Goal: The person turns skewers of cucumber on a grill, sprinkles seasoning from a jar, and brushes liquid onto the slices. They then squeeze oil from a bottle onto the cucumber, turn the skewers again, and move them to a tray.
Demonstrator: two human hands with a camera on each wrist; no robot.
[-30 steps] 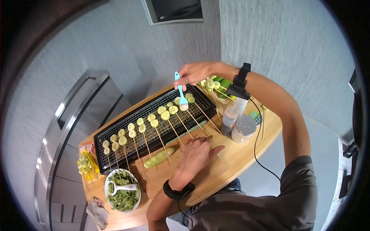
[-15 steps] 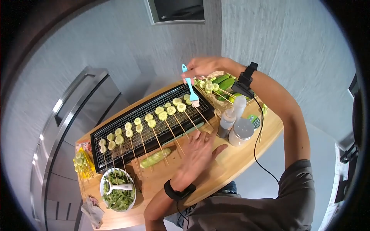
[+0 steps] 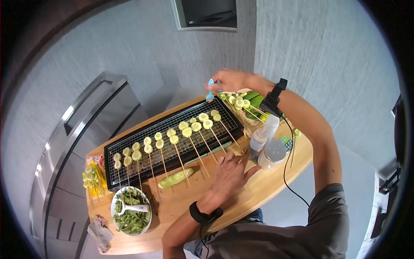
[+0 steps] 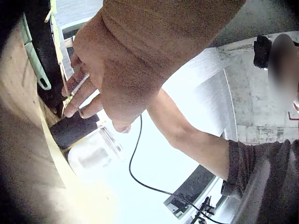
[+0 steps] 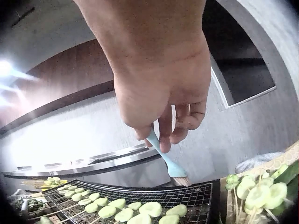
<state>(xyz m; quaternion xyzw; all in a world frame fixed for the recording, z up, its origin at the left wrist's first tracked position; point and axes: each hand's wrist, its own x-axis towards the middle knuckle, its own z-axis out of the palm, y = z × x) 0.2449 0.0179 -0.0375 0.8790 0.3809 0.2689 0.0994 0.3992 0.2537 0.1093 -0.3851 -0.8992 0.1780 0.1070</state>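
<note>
My right hand (image 3: 233, 80) grips a light-blue basting brush (image 3: 210, 93) by its handle above the far right corner of the grill. Seen from the right wrist, the brush (image 5: 169, 161) points down, its pale bristles close over the wire mesh. Cucumber-slice skewers (image 3: 174, 139) lie in a row across the black grill (image 3: 181, 162), their sticks jutting over the near edge. Low over the table's near side, my left hand (image 3: 228, 176) has its thumb spread and its fingertips close to the rightmost stick ends. In the left wrist view the left hand (image 4: 119, 70) shows relaxed fingers.
Beside the left hand stand squeeze bottles (image 3: 258, 139) and a shaker jar (image 3: 272, 153). A basket with cucumbers (image 3: 257, 100) and skewers sits at the back right. A peeled cucumber (image 3: 176, 178) lies before the grill; a bowl of greens (image 3: 148, 224) holds a white peeler (image 3: 136, 208).
The brush went from the cucumber slices at the right end of the row, across the rightmost skewer, to the grill's far right corner. My left hand shifted slightly along the stick ends.
</note>
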